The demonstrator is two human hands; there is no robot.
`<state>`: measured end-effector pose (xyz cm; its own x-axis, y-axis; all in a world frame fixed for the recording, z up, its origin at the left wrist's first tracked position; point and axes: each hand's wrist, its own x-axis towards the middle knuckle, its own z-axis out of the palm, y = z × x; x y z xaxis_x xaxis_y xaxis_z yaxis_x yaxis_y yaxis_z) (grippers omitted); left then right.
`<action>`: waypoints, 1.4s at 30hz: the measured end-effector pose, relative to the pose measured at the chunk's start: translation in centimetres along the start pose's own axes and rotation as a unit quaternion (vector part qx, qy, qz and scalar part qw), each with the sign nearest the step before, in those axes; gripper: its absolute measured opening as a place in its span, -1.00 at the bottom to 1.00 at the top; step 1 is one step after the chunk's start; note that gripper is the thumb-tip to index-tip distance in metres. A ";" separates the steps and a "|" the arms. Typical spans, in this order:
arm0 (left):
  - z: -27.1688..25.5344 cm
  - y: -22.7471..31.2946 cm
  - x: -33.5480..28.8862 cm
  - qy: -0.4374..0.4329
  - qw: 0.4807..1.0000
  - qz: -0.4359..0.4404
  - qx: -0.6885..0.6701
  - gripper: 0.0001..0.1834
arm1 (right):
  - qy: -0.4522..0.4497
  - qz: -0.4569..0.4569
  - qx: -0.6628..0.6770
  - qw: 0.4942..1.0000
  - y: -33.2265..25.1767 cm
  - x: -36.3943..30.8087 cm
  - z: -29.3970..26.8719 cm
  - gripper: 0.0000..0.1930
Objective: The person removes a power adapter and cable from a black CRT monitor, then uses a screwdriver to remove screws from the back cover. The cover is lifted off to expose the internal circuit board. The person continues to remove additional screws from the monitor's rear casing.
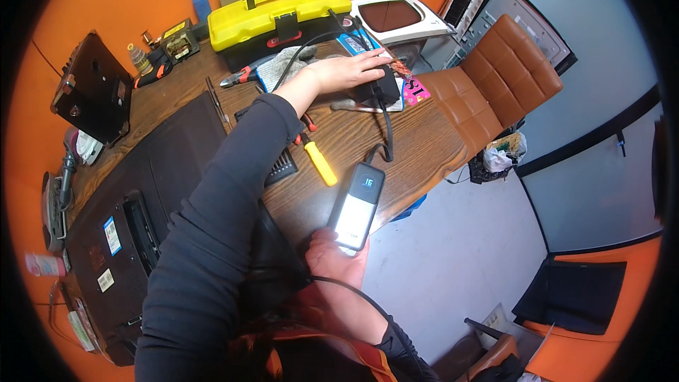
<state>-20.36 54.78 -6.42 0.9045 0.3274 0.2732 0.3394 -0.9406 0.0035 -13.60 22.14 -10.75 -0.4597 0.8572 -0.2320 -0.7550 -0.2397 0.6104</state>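
Note:
My right hand (336,258) grips the lower end of a power bank (359,201), a dark slab with a small lit display and a bright glowing panel. A black cable (388,131) runs from its top end up to a small black box (380,93) on the table. My left hand (346,74) reaches across, its fingers stretched out flat over that box. Beneath the box lie grey-white work gloves (286,64). Between my arms rests a screwdriver (320,161) with a yellow handle, beside a black bit holder (283,168) partly hidden by my left sleeve.
A yellow-lidded toolbox (279,18) stands at the table's back, with red-and-black pliers (239,77) before it. A large black panel (106,240), like a television's back, covers the left side. A black speaker-like box (95,88) is beyond. A brown chair (488,85) stands right.

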 end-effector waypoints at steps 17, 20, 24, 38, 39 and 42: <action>-5.1 4.3 -4.9 -0.045 0.986 -0.121 0.106 -0.59 | 0.000 -0.068 -0.124 0.990 -1.1 2.5 0.6 -0.36; -6.3 5.7 -6.0 -0.112 0.969 -0.198 0.094 -0.66 | 0.060 -0.063 -0.197 0.976 -1.2 1.6 1.2 -0.24; -6.3 6.8 -6.4 -0.112 0.955 -0.254 0.107 -0.63 | 0.076 -0.041 -0.239 0.967 -0.7 -1.7 1.8 -0.31; 1.6 6.2 -0.4 0.055 0.918 -0.385 -0.079 0.05 | 0.139 -0.482 -0.840 0.205 -16.6 14.1 16.2 -0.65; 1.8 6.4 -0.3 0.047 0.918 -0.390 -0.055 0.03 | 0.133 -0.478 -0.850 0.180 -17.2 15.3 16.5 -0.65; 1.7 6.3 -0.3 0.094 0.916 -0.382 -0.071 -0.04 | 0.191 -0.441 -0.866 0.140 -17.7 17.7 16.7 -0.71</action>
<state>-18.03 48.87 -8.16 0.3508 0.8872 0.2997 0.8062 -0.4489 0.3853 -0.51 49.14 -13.03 0.4271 0.8940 0.1358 0.5740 -0.1520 -0.8046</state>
